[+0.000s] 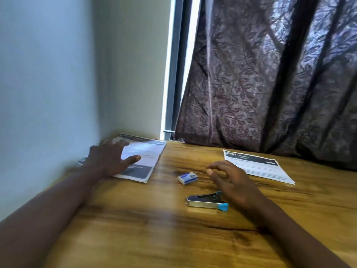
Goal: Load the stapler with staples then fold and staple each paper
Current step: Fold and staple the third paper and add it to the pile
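A small metal stapler (pixel 204 200) with blue trim lies on its side on the wooden table (pixel 154 219). A little behind it sits a small white and blue staple box (pixel 187 177). My right hand (pixel 229 182) hovers just right of both, fingers curled and apart, holding nothing. My left hand (pixel 110 157) lies flat, fingers spread, on a folded stack of printed papers (pixel 144 157) at the far left by the wall. A second stack of printed papers (pixel 258 167) lies flat at the far right.
A pale wall runs along the table's left edge. A dark patterned curtain (pixel 270 74) hangs behind the table, with a strip of window frame (pixel 174 74) beside it.
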### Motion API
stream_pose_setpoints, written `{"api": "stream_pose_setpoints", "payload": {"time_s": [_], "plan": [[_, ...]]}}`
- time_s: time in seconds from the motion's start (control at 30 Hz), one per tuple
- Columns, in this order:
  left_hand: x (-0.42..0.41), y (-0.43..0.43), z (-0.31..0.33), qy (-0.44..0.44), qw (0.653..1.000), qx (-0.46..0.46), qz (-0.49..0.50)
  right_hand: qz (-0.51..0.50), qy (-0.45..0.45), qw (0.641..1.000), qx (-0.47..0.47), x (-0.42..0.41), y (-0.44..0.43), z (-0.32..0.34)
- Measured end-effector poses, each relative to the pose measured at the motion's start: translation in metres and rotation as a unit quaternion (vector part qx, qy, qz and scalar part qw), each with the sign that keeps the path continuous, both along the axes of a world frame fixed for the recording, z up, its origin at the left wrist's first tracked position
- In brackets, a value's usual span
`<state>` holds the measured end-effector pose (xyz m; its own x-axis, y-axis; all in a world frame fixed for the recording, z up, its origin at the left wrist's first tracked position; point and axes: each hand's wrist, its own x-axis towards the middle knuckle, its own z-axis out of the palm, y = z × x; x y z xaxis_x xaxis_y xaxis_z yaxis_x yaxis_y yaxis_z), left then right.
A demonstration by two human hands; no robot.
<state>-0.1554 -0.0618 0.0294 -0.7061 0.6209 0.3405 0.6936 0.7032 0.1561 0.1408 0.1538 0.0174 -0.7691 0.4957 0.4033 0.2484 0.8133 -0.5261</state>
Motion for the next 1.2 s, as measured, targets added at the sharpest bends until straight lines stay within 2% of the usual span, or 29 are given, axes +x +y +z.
{"api": "stream_pose_setpoints", "payload": {"time_s": [0.13,0.33,0.53,0.7,0.87,1.07,1.2], "plan": [[-0.018,0.000,-0.009,-0.071,0.994,-0.046,0.067,-0.016,-0.016,1.000,0.004,-0.029,-0.002,0.007],[-0.011,0.009,-0.012,-0.053,0.993,-0.087,0.057,-0.028,-0.044,0.999,0.007,-0.090,-0.019,0.028],[-0.005,0.014,-0.011,-0.068,0.994,-0.069,0.045,-0.106,-0.128,0.982,-0.092,-0.160,-0.039,0.040],[-0.003,0.015,-0.009,-0.063,0.996,-0.053,0.045,-0.172,-0.139,0.959,-0.175,-0.204,-0.037,0.039],[-0.003,0.012,-0.006,-0.081,0.994,0.035,0.061,-0.173,-0.093,0.945,-0.262,-0.215,-0.031,0.036],[-0.006,0.011,-0.003,-0.087,0.987,0.134,0.033,-0.063,0.091,0.938,-0.329,-0.192,-0.034,0.051],[-0.003,0.012,0.000,-0.012,0.985,0.164,-0.045,0.020,0.150,0.928,-0.341,-0.163,-0.042,0.069]]}}
